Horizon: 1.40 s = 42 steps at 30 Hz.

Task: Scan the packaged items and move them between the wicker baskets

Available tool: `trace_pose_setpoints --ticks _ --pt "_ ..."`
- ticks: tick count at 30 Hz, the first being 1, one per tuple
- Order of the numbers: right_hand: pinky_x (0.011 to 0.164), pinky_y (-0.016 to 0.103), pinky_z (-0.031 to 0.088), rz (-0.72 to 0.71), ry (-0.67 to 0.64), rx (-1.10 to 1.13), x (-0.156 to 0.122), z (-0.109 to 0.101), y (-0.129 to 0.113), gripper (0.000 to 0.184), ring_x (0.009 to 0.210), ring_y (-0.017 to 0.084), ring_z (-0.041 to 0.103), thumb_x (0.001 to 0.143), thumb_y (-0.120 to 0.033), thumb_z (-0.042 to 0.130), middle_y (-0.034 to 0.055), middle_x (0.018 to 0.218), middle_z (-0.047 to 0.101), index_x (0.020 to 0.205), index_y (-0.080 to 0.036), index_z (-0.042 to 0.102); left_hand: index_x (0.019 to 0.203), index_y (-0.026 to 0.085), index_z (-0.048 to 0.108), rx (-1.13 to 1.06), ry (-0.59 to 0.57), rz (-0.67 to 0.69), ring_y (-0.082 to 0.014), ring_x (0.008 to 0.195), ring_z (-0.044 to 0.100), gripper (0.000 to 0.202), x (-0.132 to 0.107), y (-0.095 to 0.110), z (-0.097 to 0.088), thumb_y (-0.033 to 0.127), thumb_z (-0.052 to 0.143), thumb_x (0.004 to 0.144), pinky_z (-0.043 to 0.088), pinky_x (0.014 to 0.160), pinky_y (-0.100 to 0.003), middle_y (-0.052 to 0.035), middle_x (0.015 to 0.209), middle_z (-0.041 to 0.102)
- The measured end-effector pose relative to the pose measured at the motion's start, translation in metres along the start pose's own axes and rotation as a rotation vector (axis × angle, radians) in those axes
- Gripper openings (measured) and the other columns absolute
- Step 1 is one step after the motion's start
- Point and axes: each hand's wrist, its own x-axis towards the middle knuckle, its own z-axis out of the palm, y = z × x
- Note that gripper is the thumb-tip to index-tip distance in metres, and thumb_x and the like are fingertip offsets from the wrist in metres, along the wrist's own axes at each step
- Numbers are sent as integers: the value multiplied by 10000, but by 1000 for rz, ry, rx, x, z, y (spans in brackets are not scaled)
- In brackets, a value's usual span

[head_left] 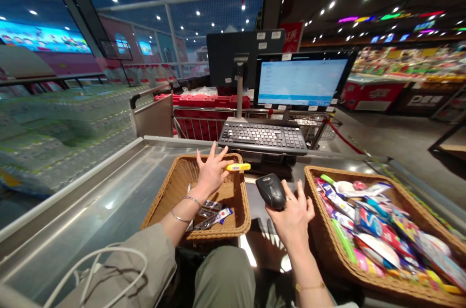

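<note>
My left hand [210,172] hangs over the left wicker basket [165,191] with its fingers spread wide and nothing in them. Just right of its fingertips a small yellow packet [238,167] is in the air above the basket's far rim. My right hand [293,215] is wrapped around a black handheld barcode scanner [271,190], held between the two baskets. A few dark wrapped bars [213,218] lie in the left basket.
The right wicker basket [404,281] holds several colourful snack packets. Beyond my hands stand a black keyboard [262,137], a lit monitor [301,82] and a second screen's back. A steel counter [109,196] stretches left. White cables lie across my lap. A shopping cart stands behind.
</note>
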Motion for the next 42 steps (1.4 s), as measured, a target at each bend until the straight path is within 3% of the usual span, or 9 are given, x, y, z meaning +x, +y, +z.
trace_pose_setpoints --ticks 13,23,42 --pt "1087 684 130 -14 3 -37 0 -15 -1 241 1459 386 244 753 -403 627 67 1382 601 884 -236 740 1137 393 717 -59 13 -5 -375 1515 122 286 8 38 16 296 659 874 -71 1094 -796 28 1556 394" --pt "1076 679 118 -84 27 -81 -2 -12 6 274 1461 398 233 755 -419 630 77 1401 585 935 -242 736 1138 406 719 -93 16 -26 -388 1512 120 315 13 61 20 251 651 873 -19 1087 -809 22 1551 404" --pt "1078 675 101 -112 18 -75 -2 -13 8 259 1452 399 258 749 -433 646 65 1359 621 907 -249 734 1162 405 710 -119 31 -16 -390 1514 98 332 13 63 36 257 659 870 -60 1089 -799 14 1553 397"
